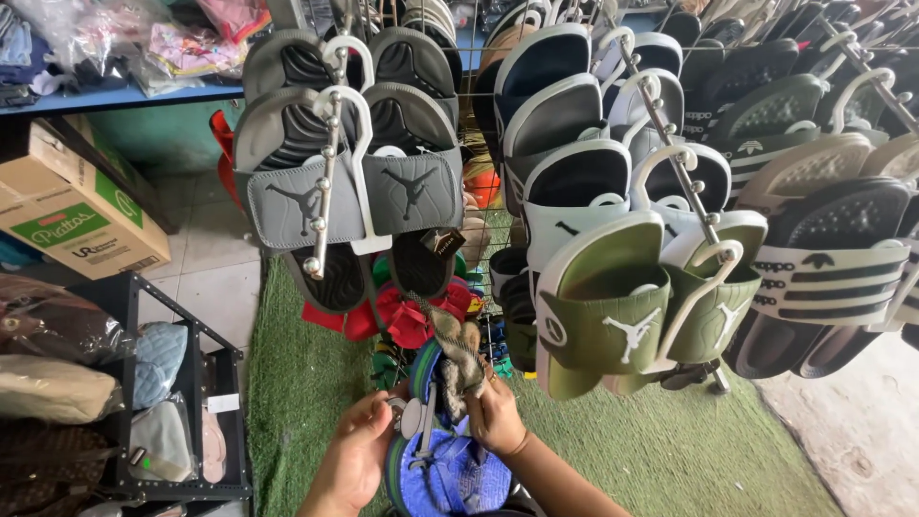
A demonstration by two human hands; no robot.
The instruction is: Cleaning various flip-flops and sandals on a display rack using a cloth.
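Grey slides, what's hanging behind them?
Behind the front grey slides hangs another grey pair on the same hook. Anything farther back is covered.

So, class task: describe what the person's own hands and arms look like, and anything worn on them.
Both forearms are bare, with no sleeves in view. The left hand shows no ring, glove or watch. The right hand has a thin bracelet-like band at the wrist; its details are too small to tell. No gloves on either.
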